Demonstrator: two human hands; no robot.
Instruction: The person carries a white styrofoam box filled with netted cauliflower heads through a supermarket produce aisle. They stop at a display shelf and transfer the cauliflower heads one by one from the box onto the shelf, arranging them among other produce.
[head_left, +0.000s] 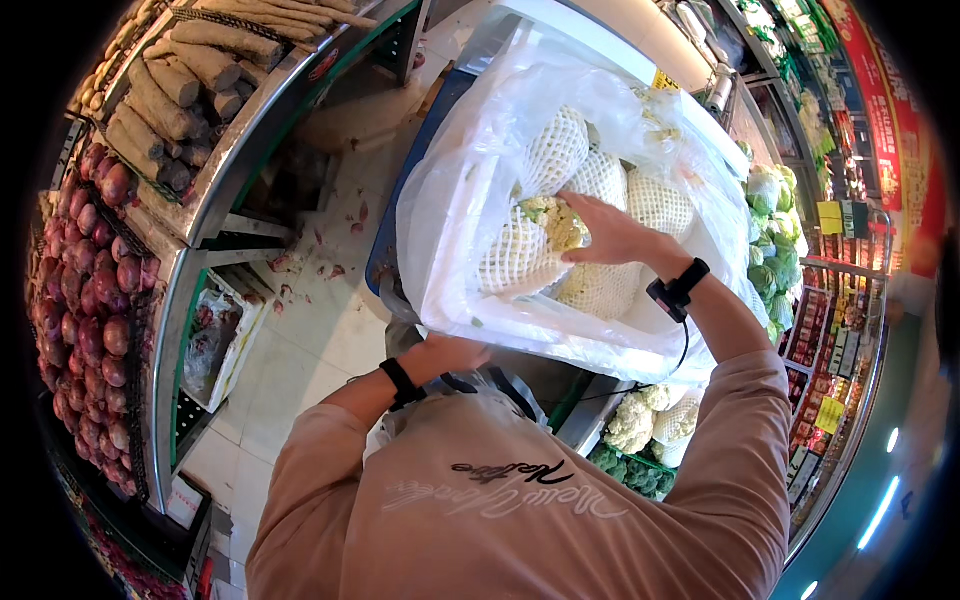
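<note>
A white foam box (442, 262), lined with clear plastic sheeting (495, 97), stands before me. Inside lie several cauliflowers in white foam netting (517, 255). My right hand (611, 229) reaches into the box, its thumb and fingers spread at the bare top of one cauliflower (559, 221). Whether the fingertips press on it is not clear. Under the near edge of the box, my left hand (457, 352) is close to my body, its fingers partly hidden. I cannot tell whether it holds anything.
A blue cart or platform edge (397, 202) shows beneath the box. Left, a metal-edged stand bears red onions (86, 300) and long brown roots (165, 97). Loose cauliflowers (634, 420) and broccoli (630, 472) lie at near right, cabbages (769, 240) beyond. Onion skins litter the tiled floor (322, 307).
</note>
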